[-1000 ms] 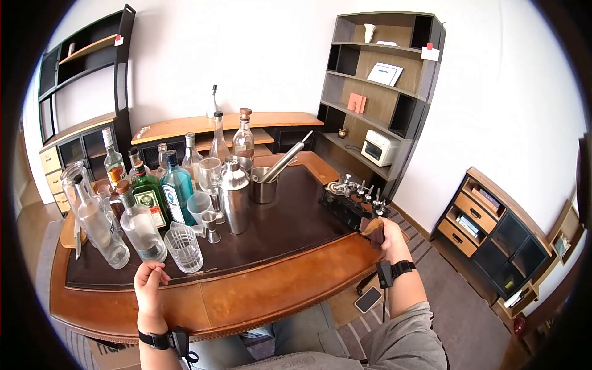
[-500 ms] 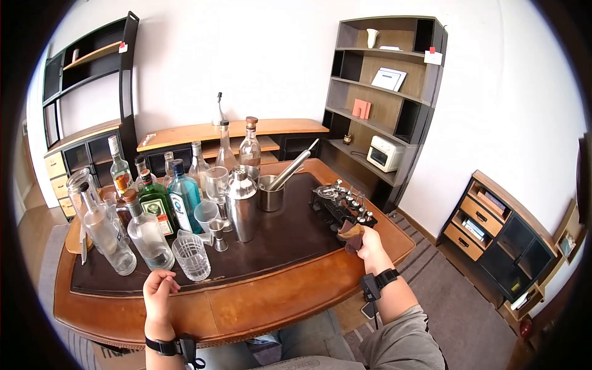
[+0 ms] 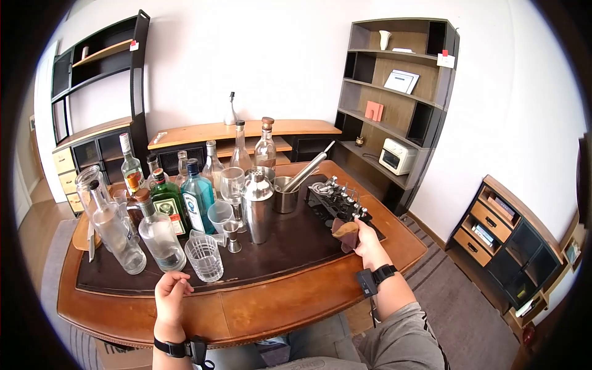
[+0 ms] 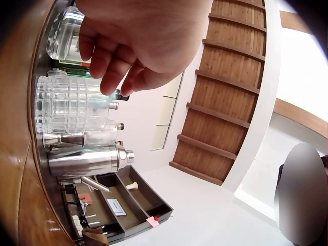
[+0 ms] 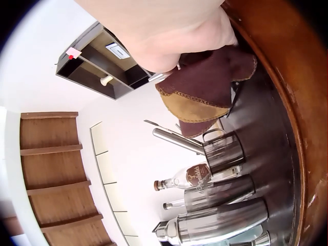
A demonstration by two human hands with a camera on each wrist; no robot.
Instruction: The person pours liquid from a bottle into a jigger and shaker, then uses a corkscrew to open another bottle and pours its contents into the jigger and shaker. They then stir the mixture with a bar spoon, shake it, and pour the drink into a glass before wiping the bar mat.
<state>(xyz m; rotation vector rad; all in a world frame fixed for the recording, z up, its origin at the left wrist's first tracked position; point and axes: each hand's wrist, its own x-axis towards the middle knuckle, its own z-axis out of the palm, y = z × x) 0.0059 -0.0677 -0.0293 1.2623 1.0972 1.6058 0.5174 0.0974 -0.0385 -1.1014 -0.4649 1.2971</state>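
My right hand (image 3: 368, 239) grips a folded maroon cloth with a tan panel and stitched edges (image 5: 200, 89) over the right part of the desk. Just beyond the cloth lies a black holder with metal bar tools and pourers (image 3: 336, 200). My left hand (image 3: 172, 295) is at the desk's front edge, fingers loosely curled and holding nothing. Nearest to it are a clear stoppered bottle (image 3: 161, 243) and a cut-glass tumbler (image 3: 205, 259). A steel cocktail shaker (image 3: 257, 213) stands upright mid-desk, a jigger (image 3: 232, 237) beside it.
Several bottles, among them a green one (image 3: 166, 200) and a blue one (image 3: 197, 194), crowd the desk's left side with a stemmed glass (image 3: 232, 183). A metal cup (image 3: 285, 200) holding long tools stands behind the shaker. The leather-edged desk (image 3: 265, 302) curves in front of me.
My right hand has carried the cloth leftward, from the desk's right edge to in front of the tool holder. The head view has swung a little left. My left hand stays near the bottle.
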